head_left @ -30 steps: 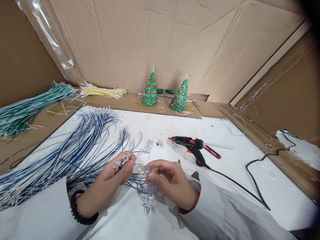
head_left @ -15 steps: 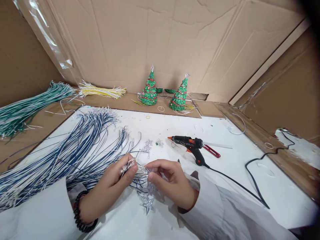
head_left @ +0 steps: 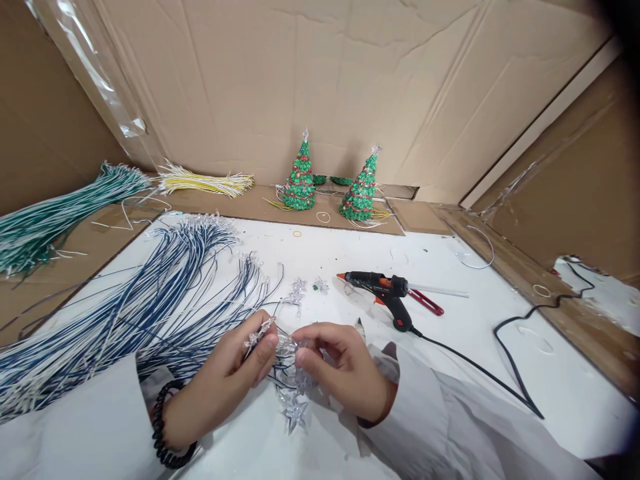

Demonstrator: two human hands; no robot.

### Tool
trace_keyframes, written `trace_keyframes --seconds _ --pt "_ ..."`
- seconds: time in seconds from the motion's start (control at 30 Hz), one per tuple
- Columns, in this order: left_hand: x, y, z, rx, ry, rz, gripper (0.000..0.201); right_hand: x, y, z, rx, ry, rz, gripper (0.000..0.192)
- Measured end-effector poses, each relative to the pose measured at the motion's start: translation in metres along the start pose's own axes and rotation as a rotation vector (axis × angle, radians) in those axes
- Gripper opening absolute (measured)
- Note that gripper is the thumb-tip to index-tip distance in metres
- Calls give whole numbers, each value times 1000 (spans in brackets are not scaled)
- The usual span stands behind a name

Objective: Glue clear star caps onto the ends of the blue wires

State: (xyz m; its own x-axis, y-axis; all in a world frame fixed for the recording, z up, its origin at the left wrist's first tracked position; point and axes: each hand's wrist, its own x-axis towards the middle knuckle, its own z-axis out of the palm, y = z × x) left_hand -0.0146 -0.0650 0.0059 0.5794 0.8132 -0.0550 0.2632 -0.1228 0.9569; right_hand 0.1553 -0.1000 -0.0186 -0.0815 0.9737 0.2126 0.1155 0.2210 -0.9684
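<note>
My left hand [head_left: 235,373] pinches the clear star tips of a few blue-and-white wires [head_left: 150,307] between thumb and fingers. My right hand [head_left: 340,370] meets it at the middle, fingertips closed on a clear plastic star [head_left: 289,348] at the wire ends. More clear stars [head_left: 294,410] hang below the hands over my white sleeve. Both hands rest low over the white tabletop [head_left: 450,320]. A black bead bracelet [head_left: 163,433] circles my left wrist.
A black-and-orange glue gun [head_left: 385,293] lies right of the hands, its cord [head_left: 505,333] trailing right. Loose stars [head_left: 299,291] sit beyond the hands. Two small green trees [head_left: 300,177] [head_left: 361,190] stand at the back. Green wires [head_left: 45,220] and yellow wires [head_left: 205,181] lie left. Cardboard walls surround.
My left hand has moved right and closer to the right hand, bringing the wire tips together with the star. The right hand has barely shifted.
</note>
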Motion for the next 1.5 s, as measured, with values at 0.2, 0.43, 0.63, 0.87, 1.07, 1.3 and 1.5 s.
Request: trace_keyframes --seconds 0.2,0.43,0.63,0.87,1.07,1.3,1.5 --pt "0 0 0 -44 -27 -22 29 0 -1 0 3 4 -15 18" --pt "1 -2 1 -118 -37 -33 26 -1 0 0 -16 11 -24 17" --pt "0 -3 1 -86 -23 -35 26 -1 2 0 -18 -5 -32 18" --pt "0 -3 2 -112 -28 -16 27 -1 0 0 -41 -8 -32 17" --pt "0 -4 2 -126 -51 -15 27 -1 1 0 -30 -4 -38 17" --pt "1 -6 0 -107 -61 -9 27 -1 2 1 -43 -6 -56 17" --pt "0 -6 3 -184 -61 -85 29 -1 1 1 -80 19 -50 16"
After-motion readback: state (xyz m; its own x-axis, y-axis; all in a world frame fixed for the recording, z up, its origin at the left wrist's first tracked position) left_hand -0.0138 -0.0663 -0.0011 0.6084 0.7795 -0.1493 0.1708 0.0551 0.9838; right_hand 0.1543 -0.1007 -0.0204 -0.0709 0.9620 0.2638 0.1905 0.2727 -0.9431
